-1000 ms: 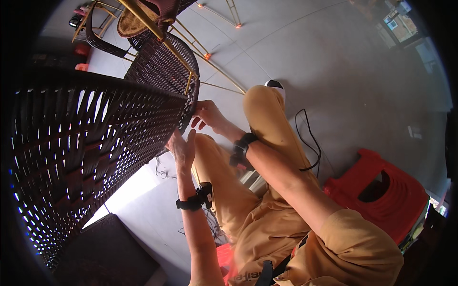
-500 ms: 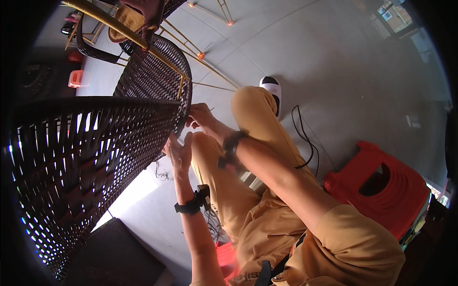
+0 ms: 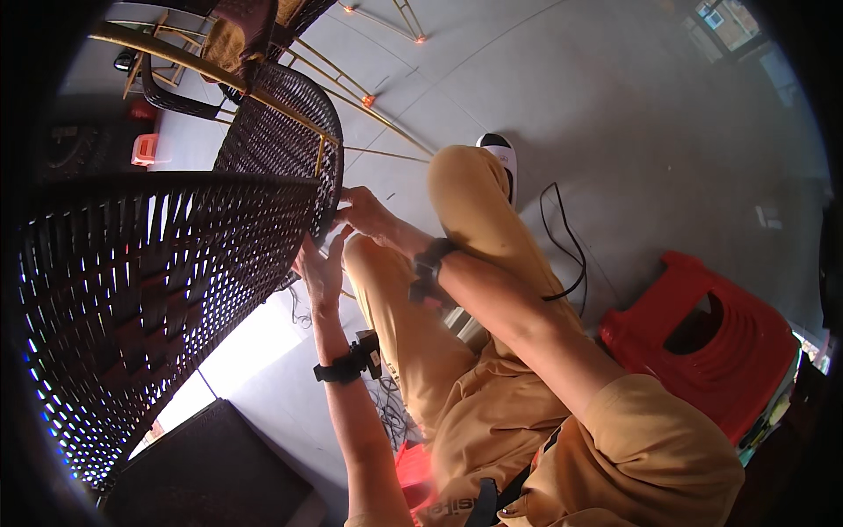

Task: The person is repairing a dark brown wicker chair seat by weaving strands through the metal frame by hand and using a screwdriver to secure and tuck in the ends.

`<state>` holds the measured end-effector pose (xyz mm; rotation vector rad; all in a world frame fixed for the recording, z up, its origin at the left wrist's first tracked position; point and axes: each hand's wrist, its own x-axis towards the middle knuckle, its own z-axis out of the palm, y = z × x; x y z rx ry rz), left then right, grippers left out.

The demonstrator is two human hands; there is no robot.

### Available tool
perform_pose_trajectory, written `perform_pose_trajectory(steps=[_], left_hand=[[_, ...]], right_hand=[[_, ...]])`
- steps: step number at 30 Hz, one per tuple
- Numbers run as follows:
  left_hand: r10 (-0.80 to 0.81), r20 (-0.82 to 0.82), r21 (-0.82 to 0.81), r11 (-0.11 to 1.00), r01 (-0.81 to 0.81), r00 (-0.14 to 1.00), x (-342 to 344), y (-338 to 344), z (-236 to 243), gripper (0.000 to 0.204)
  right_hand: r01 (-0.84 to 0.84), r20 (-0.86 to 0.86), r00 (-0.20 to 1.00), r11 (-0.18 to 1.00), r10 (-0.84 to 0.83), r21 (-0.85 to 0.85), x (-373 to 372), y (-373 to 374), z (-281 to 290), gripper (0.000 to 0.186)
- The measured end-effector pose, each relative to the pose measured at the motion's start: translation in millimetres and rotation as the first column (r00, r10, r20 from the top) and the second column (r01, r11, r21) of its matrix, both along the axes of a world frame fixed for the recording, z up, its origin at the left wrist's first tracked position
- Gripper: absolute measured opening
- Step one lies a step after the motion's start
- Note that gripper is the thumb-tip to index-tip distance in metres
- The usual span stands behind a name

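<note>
Two bare hands meet at the near edge of a dark woven wicker panel [image 3: 167, 290], which fills the left half of the view and curves toward the person. Left hand [image 3: 321, 270]: raised, palm toward the panel's rim, fingers [image 3: 309, 255] held close together and resting against the weave; whether they grip a strand cannot be told. Right hand [image 3: 367, 213]: reaching across from the right, fingers curled and pinching at the rim where the panel meets a brass-coloured frame rod [image 3: 320, 156]. Each wrist carries a black wristband [image 3: 341, 369]. The panel stands on edge just left of the person's bent knee in tan trousers [image 3: 474, 220]. Beyond it, a second woven chair back [image 3: 272, 132] leans on thin metal legs over the grey floor [image 3: 615, 114]. A red plastic stool [image 3: 702, 338] sits at the right, with a black cable [image 3: 562, 237] lying between it and the leg.
</note>
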<state>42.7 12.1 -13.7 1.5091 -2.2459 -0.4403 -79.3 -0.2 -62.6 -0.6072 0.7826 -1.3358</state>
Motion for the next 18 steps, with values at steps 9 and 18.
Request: perform_pose_trajectory(steps=[9,18], left_hand=[[0.012,0.063,-0.058,0.998,-0.008,0.998,-5.5,1.9,3.6,0.059],[-0.034,0.045,-0.041,0.999,0.035,0.998,-3.6,6.6,2.1,0.064]], right_hand=[[0.083,0.022,0.996,0.997,-0.083,-0.001,11.0,-1.3,-13.1,0.015],[0.086,-0.057,0.995,0.994,-0.082,0.067,17.3,-7.1,-9.7,0.013]])
